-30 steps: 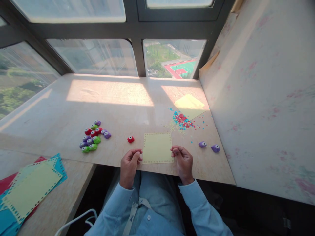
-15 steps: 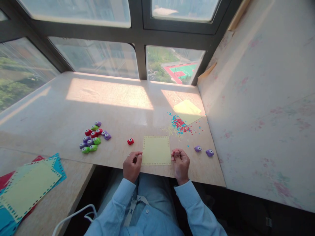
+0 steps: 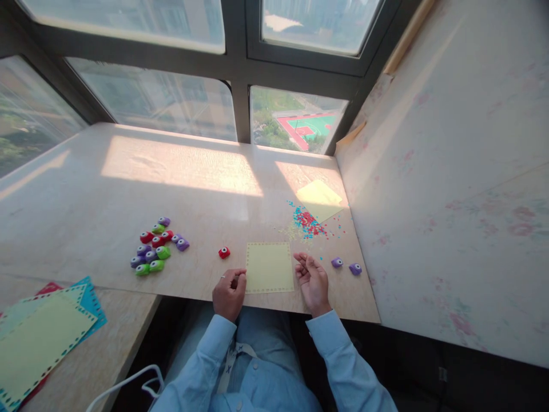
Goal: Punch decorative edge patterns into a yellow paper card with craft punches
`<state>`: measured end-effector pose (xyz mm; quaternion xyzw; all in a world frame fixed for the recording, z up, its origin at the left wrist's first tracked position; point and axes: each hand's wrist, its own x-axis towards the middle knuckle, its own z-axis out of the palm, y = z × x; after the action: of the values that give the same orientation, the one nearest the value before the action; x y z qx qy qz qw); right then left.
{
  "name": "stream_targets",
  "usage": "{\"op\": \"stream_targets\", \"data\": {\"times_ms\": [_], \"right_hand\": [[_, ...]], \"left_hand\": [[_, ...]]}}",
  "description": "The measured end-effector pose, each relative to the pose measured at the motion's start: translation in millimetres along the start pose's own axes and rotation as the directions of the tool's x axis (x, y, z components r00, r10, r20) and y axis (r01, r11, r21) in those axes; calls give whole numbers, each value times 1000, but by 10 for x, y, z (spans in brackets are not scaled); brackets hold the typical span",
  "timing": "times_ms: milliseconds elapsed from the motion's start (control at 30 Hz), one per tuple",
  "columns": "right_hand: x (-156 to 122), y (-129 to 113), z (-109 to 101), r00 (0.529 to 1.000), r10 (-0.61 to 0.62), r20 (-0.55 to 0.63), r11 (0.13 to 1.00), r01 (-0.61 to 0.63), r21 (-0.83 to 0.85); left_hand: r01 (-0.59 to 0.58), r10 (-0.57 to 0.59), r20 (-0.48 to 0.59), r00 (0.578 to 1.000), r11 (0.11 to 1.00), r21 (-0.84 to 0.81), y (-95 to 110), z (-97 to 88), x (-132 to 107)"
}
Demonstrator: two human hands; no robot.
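Note:
A pale yellow sheet of paper (image 3: 269,268) with a row of punched holes along its edges lies flat near the counter's front edge. Its left edge is pinched between the thumb and fingers of my left hand (image 3: 229,293). At the right edge, my right hand (image 3: 311,284) is turned partly palm up, fingers loosely apart, holding nothing. Just beyond my left hand stands a small red craft punch (image 3: 224,252). Two purple craft punches, one nearer (image 3: 337,262) and one farther right (image 3: 355,269), rest to the right of my right hand.
Several coloured craft punches (image 3: 151,255) cluster at the left. Red, blue and yellow paper bits (image 3: 309,224) are scattered by another yellow sheet (image 3: 319,197). Punched coloured sheets (image 3: 47,337) are stacked on the lower left surface. A floral wall (image 3: 429,229) bounds the right side.
My right hand has let go of the sheet's right edge, and its fingers have opened. My left hand stays at the left edge. The whole view has shifted slightly.

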<state>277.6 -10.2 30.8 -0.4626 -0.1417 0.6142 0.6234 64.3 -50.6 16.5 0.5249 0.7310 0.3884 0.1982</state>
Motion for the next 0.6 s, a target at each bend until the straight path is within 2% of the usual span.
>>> {"op": "stream_targets", "data": {"times_ms": [167, 600], "right_hand": [[6, -33, 20, 999, 48, -20, 999, -48, 8], [1, -56, 80, 996, 28, -87, 997, -35, -75]], "left_hand": [[-27, 27, 8, 1000, 999, -20, 4, -13, 5], [-16, 22, 120, 993, 999, -51, 3, -66, 40]]}}
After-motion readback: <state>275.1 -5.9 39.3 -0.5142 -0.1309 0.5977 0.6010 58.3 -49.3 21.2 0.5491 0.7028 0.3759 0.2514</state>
